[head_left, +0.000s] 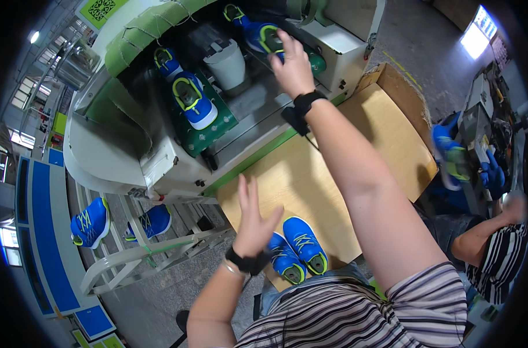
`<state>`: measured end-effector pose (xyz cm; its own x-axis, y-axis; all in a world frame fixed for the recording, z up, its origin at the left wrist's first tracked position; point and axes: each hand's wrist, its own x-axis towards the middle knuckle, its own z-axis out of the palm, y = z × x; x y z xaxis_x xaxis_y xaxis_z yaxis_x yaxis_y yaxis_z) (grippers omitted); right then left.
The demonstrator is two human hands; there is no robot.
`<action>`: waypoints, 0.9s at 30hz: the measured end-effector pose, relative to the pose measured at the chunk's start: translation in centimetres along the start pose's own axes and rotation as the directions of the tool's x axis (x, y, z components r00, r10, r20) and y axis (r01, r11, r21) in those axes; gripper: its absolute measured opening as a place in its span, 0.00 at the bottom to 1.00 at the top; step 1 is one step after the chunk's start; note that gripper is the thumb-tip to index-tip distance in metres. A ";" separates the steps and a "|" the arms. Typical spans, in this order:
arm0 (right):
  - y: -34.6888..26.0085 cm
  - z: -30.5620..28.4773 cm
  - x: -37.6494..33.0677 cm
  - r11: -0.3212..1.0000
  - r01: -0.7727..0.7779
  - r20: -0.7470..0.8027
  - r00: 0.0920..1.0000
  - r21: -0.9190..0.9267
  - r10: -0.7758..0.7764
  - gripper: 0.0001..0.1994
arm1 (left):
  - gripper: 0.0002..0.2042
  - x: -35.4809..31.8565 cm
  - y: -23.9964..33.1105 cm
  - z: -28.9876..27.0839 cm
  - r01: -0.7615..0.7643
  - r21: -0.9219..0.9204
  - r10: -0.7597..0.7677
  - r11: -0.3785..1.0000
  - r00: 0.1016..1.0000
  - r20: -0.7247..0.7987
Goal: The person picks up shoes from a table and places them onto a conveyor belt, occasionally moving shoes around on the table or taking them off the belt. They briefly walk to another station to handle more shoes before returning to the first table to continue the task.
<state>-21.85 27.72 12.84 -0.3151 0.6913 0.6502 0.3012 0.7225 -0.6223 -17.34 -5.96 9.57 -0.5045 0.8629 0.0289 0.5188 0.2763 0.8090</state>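
Note:
My right hand (293,66) reaches into the machine at the upper right. Its fingers are apart, at the collar of a blue sneaker (253,33) with yellow-green trim; whether they press on it is hard to tell. Over the wooden board, my left hand (254,220) hangs with spread fingers and nothing in it. Just below it, close to my body, a pair of blue sneakers (303,239) with yellow-green laces stands side by side on the board (362,145). Another blue sneaker (201,108) sits on a green plate inside the machine's left half, a further one (168,65) behind it.
The white machine housing (101,151) has a green padded rim (148,35). Two blue sneakers (91,223) rest on a metal rack (110,272) at left. A cardboard edge (412,95) borders the board. At right, another person's arm (478,235) is near a blue sneaker (446,151).

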 end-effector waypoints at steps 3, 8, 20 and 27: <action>-3.1 -1.4 -6.2 0.995 0.091 -0.046 0.995 0.030 -0.089 0.38 | 0.39 -7.0 -3.4 1.9 0.228 0.022 -0.222 0.973 0.914 0.339; -4.7 -7.8 -24.6 0.994 0.102 0.625 0.774 0.029 -0.098 0.34 | 0.42 -13.0 -4.5 5.5 0.089 0.236 -0.189 0.968 0.877 0.442; 2.2 -13.3 -27.5 0.964 -0.068 0.587 0.782 -0.256 0.211 0.35 | 0.38 -12.4 -5.9 6.5 0.063 0.260 -0.165 0.964 0.906 0.391; 6.5 -11.7 -24.6 0.969 -0.075 0.252 0.958 -0.236 0.136 0.39 | 0.37 -13.2 -6.0 6.5 0.083 0.264 -0.176 0.961 0.919 0.353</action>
<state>-1.58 15.41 -2.03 -0.4874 0.7606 0.4288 0.5283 0.6479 -0.5488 -9.33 -16.26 0.49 -0.3112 0.8935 -0.3237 0.6391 0.4488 0.6246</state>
